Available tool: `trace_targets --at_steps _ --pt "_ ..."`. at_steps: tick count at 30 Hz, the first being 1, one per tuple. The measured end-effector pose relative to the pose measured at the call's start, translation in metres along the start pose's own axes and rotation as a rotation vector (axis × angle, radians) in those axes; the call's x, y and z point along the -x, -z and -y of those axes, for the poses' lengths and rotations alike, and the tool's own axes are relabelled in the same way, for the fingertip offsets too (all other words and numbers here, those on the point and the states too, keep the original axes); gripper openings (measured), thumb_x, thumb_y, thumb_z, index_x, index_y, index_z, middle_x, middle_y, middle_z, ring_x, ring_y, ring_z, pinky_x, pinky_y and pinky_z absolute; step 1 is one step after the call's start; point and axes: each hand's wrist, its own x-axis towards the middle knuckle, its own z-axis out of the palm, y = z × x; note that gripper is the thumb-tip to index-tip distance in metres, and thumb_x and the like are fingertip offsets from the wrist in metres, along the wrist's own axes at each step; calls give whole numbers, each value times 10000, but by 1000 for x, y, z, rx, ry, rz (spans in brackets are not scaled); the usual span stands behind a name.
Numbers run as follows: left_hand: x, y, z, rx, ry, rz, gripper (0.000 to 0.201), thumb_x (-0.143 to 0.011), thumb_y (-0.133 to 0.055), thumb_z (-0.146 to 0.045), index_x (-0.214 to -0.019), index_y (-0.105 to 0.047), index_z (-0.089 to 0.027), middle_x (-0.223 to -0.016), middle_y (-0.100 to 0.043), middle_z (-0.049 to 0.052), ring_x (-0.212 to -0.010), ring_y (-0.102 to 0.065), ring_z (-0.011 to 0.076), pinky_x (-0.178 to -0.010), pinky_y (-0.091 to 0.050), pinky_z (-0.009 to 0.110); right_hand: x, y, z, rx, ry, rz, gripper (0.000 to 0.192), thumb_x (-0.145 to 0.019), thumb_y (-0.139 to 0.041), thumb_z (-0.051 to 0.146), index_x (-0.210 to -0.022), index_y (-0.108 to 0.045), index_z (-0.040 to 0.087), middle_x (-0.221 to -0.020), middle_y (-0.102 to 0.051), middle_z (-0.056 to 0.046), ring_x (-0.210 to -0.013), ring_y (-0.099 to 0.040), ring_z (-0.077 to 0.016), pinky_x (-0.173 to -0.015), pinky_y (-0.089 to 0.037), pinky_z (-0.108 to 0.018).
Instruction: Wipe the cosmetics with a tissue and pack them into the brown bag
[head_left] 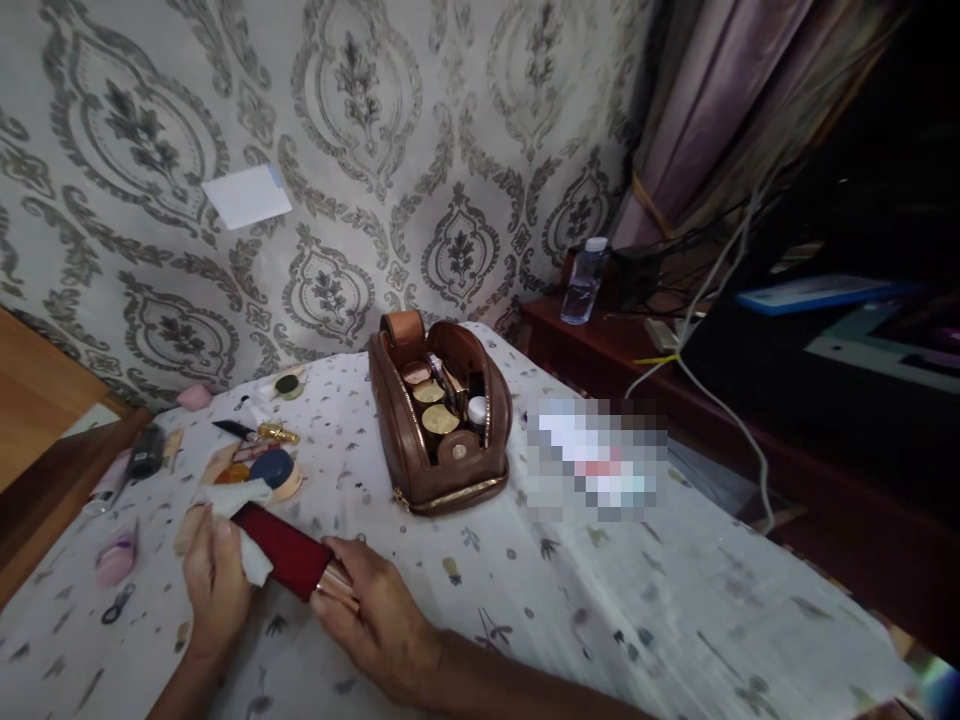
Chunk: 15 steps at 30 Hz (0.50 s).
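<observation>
My right hand (379,620) is closed round the rose-gold end of a dark red bottle (289,553), which is tilted above the bed sheet. At the bottle's other end, my left hand (216,570) grips a pale wipe (256,555) that lies against it. Just beyond my hands stands an open brown toiletry bag (390,430). Gold-lidded jars (440,420) and a white-capped container (478,410) show inside it. A jar with a dark blue lid (271,468) sits beyond my left hand, with a gold tube (277,433) near it.
A pink bottle (115,557), a black container (145,452) and other small items lie on the left of the patterned sheet (480,560). A blurred-out item (596,460) is right of the bag. A water bottle (585,283) stands on the dark red table (547,325), with white cables (742,430) hanging nearby.
</observation>
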Motion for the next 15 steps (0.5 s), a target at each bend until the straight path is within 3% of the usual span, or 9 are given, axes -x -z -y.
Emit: trace_targets --at_steps 3,5,8,11,13,15 --pt "-1 2 -2 51 -44 43 504 -903 -422 -615 -970 -632 -162 -923 -636 68 -961 -591 250 -992 -435 378 -4 4 7 -241 -106 50 335 -931 -488 386 -1163 -588 166 -864 -622 -34 -752 -548 -145 -709 -485 -251" --pt "-2 1 -7 83 -26 57 519 -901 -417 -630 -950 -638 -164 -953 -651 76 -967 -600 247 -1002 -436 367 -6 5 8 -385 -196 83 337 -929 -484 447 -1104 -602 184 -772 -546 5 -652 -483 -106 -583 -435 -198" --pt "-2 -3 -15 178 170 29 558 -863 -445 -675 -936 -646 -159 -846 -661 58 -787 -618 213 -791 -525 320 -8 2 6 -552 -353 132 452 -880 -520 590 -1072 -586 185 -723 -480 31 -550 -420 -70 -464 -361 -165" --pt "-1 -6 -21 255 379 -26 593 -840 -454 -693 -992 -647 -153 -767 -649 39 -667 -608 187 -583 -513 276 -11 -2 0 -640 -476 168 572 -808 -548 699 -1034 -565 173 -680 -460 49 -486 -385 -52 -404 -315 -157" --pt "0 -7 -23 234 411 -29 624 -849 -419 -705 -1005 -646 -145 -703 -622 29 -595 -583 173 -497 -477 262 -12 -4 -2 -676 -506 168 612 -777 -563 727 -1024 -555 166 -677 -456 53 -475 -384 -46 -389 -308 -154" --pt "1 -6 -23 200 360 14 673 -878 -334 -717 -1015 -645 -136 -648 -586 21 -541 -551 159 -459 -451 254 -13 -6 -3 -687 -500 164 604 -773 -578 715 -1024 -552 166 -703 -466 47 -483 -398 -45 -388 -307 -153"
